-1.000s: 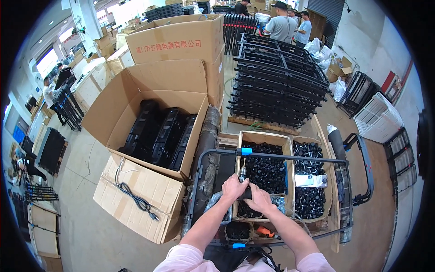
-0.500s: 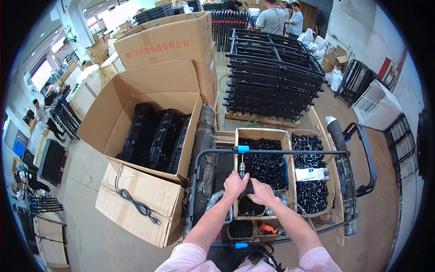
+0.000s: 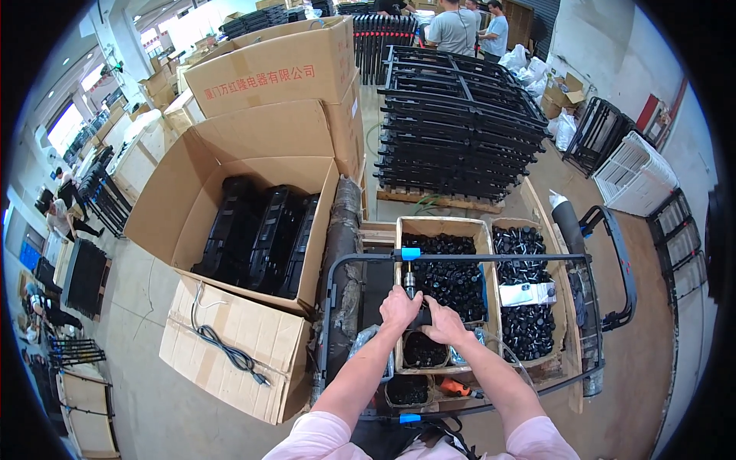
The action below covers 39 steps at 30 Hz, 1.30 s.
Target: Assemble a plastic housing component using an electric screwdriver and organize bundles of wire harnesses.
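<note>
Both my hands are closed round a power screwdriver [image 3: 410, 282], dark with a metal chuck. My left hand [image 3: 399, 308] wraps its front body, and my right hand [image 3: 445, 322] grips it from behind and to the right. Its thin bit points away from me and meets the blue piece [image 3: 411, 254] on the far bar of a black tubular frame [image 3: 491, 257]. The frame lies across the work stand, with a second blue piece [image 3: 410, 418] on its near bar. Much of the tool is hidden by my fingers.
Beneath the frame stand bins of black knobs [image 3: 448, 280] and black-headed bolts [image 3: 529, 330]. An orange-handled tool [image 3: 455, 386] lies near me. At the left is an open carton [image 3: 253, 130] with black parts; stacked black frames [image 3: 460, 130] stand ahead. People [image 3: 452, 31] work far off.
The view has shifted slightly. My hands keep their hold on the screwdriver, its bit still at the blue piece. A far-left person has moved.
</note>
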Tool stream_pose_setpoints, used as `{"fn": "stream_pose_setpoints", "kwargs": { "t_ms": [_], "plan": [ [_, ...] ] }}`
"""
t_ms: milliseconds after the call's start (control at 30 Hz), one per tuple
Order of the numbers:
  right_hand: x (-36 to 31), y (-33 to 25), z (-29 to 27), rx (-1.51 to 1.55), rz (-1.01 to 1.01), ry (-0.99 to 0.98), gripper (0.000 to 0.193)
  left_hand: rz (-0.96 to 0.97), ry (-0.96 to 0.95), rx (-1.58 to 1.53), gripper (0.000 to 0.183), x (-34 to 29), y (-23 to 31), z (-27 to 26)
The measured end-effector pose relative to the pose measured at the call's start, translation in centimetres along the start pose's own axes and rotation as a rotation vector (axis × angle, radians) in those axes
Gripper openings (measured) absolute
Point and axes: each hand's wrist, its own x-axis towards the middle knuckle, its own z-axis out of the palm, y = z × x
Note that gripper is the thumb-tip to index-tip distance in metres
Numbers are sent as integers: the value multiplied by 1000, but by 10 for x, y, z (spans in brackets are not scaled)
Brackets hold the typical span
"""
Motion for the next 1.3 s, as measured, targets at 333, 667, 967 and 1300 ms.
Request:
{"fn": "stream_pose_setpoints", "kwargs": {
  "t_ms": [333, 667, 967, 1300],
  "plan": [
    [6, -10, -12, 4, 23, -46, 84, -8, 15, -9, 64, 8, 3, -4],
    [2, -18, -3, -36, -92, 27, 59, 1, 0, -14, 64, 6, -1, -7],
    [-4, -15, 2, -41, -77, 12, 61, 0, -23, 2, 65, -4, -1, -9],
    [-19, -16, 7, -70, -88, 37, 60, 24, -20, -5, 65, -19, -3, -10]
  ]
}}
